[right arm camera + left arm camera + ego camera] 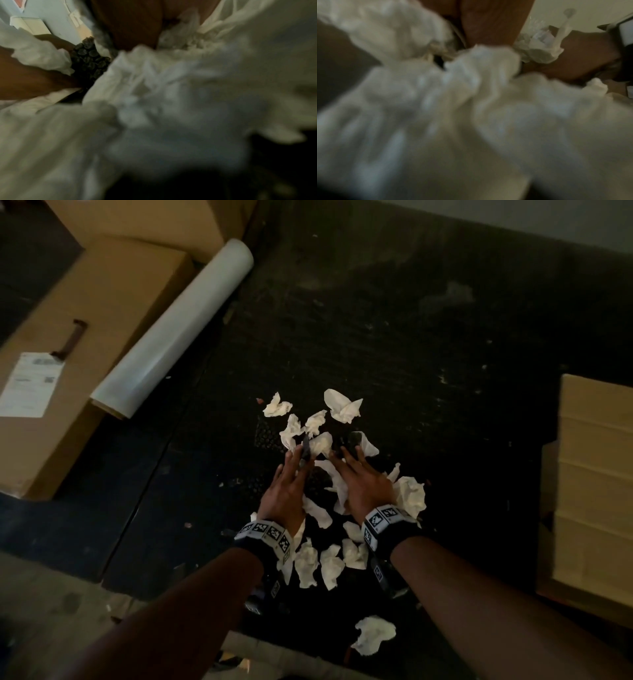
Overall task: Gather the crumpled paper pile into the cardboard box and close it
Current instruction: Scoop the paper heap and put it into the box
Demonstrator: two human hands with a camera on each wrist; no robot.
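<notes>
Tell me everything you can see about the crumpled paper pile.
The crumpled paper pile is many loose white wads, thin and tissue-like, scattered on the dark floor. The left hand and right hand rest palms down on its middle, fingers straight. One wad lies apart, nearer the person. Both wrist views show blurred white paper.

Both forearms are showing bare, no sleeves. The left hand (286, 491) and right hand (368, 486) are wearing nothing, no gloves. Each wrist is carrying a dark band: left wristband (265, 534), right wristband (382, 520), both ringed with white square tiles printed with black-and-white fiducial markers. Dark camera housings are hanging under the bands, also bearing small marker tags.
</notes>
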